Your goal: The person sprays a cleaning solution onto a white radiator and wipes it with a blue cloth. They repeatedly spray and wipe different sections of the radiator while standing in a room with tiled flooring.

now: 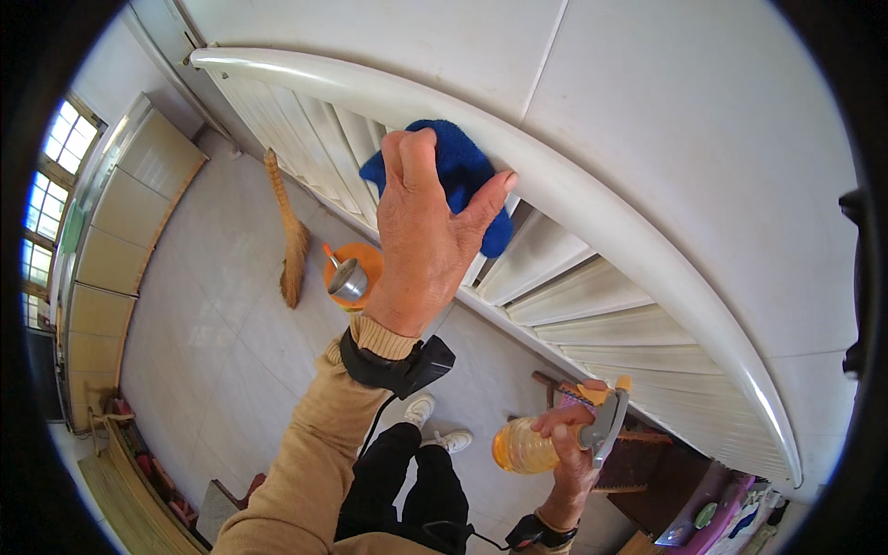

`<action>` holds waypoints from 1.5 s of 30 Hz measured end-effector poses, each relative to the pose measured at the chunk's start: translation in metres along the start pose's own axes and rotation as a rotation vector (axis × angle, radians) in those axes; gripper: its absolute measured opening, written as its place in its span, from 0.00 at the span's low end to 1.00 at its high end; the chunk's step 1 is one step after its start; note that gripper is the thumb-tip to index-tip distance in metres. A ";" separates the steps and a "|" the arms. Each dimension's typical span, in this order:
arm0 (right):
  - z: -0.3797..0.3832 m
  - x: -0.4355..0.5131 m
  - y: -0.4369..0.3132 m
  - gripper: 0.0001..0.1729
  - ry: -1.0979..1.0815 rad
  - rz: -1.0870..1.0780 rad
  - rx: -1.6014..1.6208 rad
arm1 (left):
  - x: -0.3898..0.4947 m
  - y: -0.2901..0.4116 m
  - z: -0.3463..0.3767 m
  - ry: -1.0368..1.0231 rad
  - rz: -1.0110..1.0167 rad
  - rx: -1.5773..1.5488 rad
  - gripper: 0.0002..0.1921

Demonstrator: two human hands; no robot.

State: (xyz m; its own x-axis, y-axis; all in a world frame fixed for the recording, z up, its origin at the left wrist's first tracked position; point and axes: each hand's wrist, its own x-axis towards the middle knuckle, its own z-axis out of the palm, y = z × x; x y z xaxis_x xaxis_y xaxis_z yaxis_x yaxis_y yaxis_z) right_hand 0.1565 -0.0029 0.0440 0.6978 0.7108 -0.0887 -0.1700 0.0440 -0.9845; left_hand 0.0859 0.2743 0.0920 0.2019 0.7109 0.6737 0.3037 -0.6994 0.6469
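Observation:
Before me along the tiled wall (666, 152) runs a white radiator (610, 201) with a rounded top rail and upright columns. My left hand (423, 229) presses a dark blue cloth (458, 163) against the rail and the columns under it. The fingers are bent over the cloth, and the thumb lies out toward the rail. Lower right, my right hand (572, 447) grips a clear spray bottle (527, 445) of amber liquid by its neck. Its grey trigger head has orange parts and lies close to the radiator's lower right side.
A straw broom (296, 257) leans near the radiator on the left. Beside it stands an orange bucket (373, 260) with a metal dipper (349, 279) on top. Dark wooden furniture (638, 472) is at lower right. A tiled counter (132, 215) lines the left side below a window (55, 180).

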 end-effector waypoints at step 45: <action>0.009 -0.001 0.000 0.36 -0.023 0.013 0.028 | 0.002 -0.002 -0.002 -0.056 -0.024 0.034 0.30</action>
State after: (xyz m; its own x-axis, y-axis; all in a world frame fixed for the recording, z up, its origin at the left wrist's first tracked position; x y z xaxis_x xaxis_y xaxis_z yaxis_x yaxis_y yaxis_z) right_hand 0.1499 0.0027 0.0450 0.6795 0.7271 -0.0978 -0.1988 0.0541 -0.9785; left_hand 0.0837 0.2773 0.0928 0.2451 0.7313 0.6365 0.3408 -0.6796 0.6496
